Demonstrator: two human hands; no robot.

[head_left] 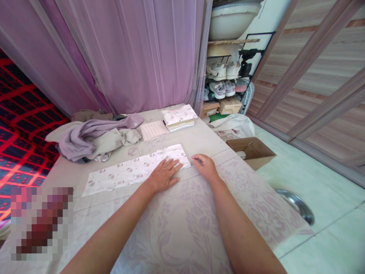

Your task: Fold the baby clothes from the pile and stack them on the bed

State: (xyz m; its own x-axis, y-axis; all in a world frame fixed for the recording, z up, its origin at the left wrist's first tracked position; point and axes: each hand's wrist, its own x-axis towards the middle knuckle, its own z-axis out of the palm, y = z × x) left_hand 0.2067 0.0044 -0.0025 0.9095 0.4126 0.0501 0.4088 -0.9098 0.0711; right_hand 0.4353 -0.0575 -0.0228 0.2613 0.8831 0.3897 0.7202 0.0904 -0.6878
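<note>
A white garment with small printed figures lies in a long flat strip across the bedspread. Its right end is doubled over into a thicker layer, and its exact kind cannot be told. Flat on that folded part rests my left hand, fingers spread. My right hand is beside the right end of the strip, its fingers curled in and no cloth visible in them. Farther back is a folded stack topped by a similar printed piece. Left of the stack lies a folded striped cloth.
Rumpled clothes, including a mauve garment, lie at the bed's back left. Purple curtains hang behind. Past the right edge of the bed are a shoe rack, an open cardboard box and a metal basin on the floor.
</note>
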